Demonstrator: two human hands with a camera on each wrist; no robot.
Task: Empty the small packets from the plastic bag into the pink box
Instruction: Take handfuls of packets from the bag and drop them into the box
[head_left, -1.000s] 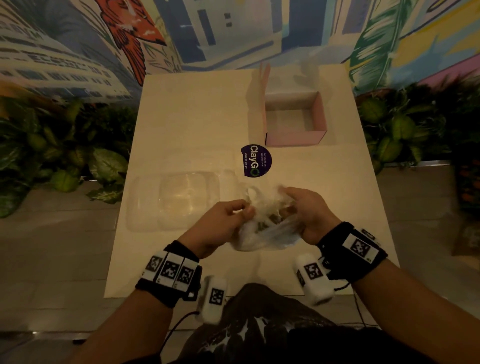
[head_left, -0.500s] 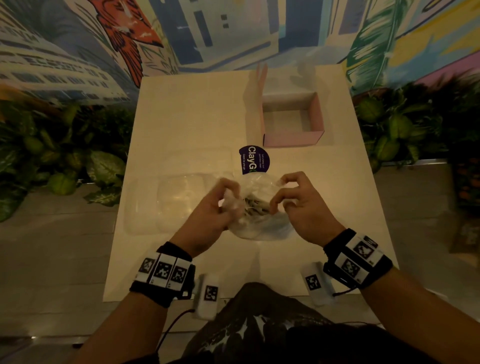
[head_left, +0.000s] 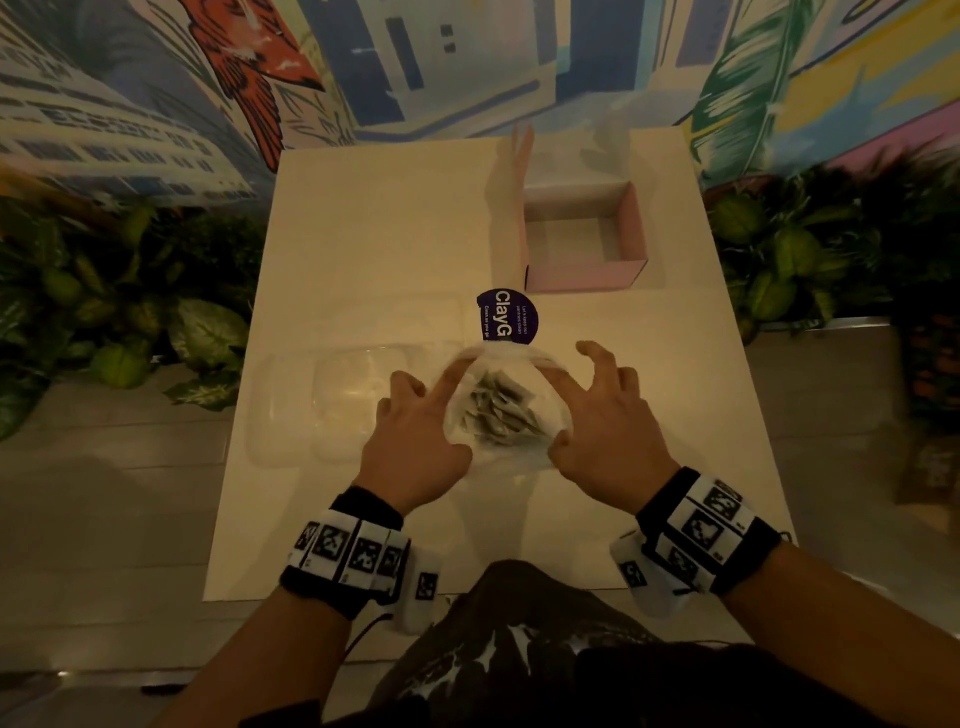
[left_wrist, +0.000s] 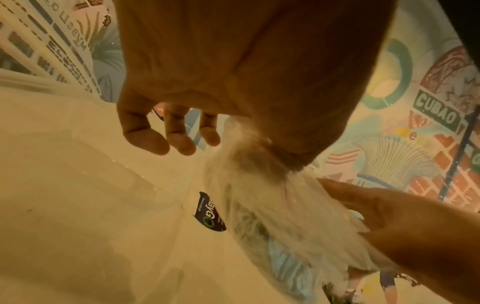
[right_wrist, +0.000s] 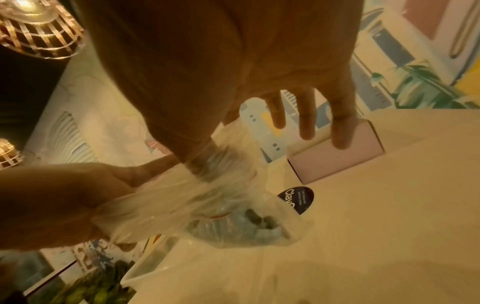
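A clear plastic bag (head_left: 501, 454) hangs between my hands over the near middle of the table, its mouth stretched wide. Several small grey packets (head_left: 498, 410) lie inside. My left hand (head_left: 447, 384) pinches the bag's left rim with index finger and thumb, the other fingers hanging loose (left_wrist: 179, 139). My right hand (head_left: 563, 382) pinches the right rim, its other fingers spread straight (right_wrist: 306, 123). The pink box (head_left: 587, 273) stands open and empty farther back, right of centre, its flaps up. In the right wrist view the bag (right_wrist: 221, 207) sags in front of the pink box (right_wrist: 337, 162).
A round purple sticker (head_left: 506, 322) lies on the cream table (head_left: 363, 234) between bag and box. A clear plastic clamshell container (head_left: 348, 405) lies left of my left hand. Leafy plants (head_left: 130, 322) flank the table on both sides; a painted wall rises behind.
My hands have drawn apart and moved slightly forward, stretching the crumpled bag's mouth open. The packets inside now show.
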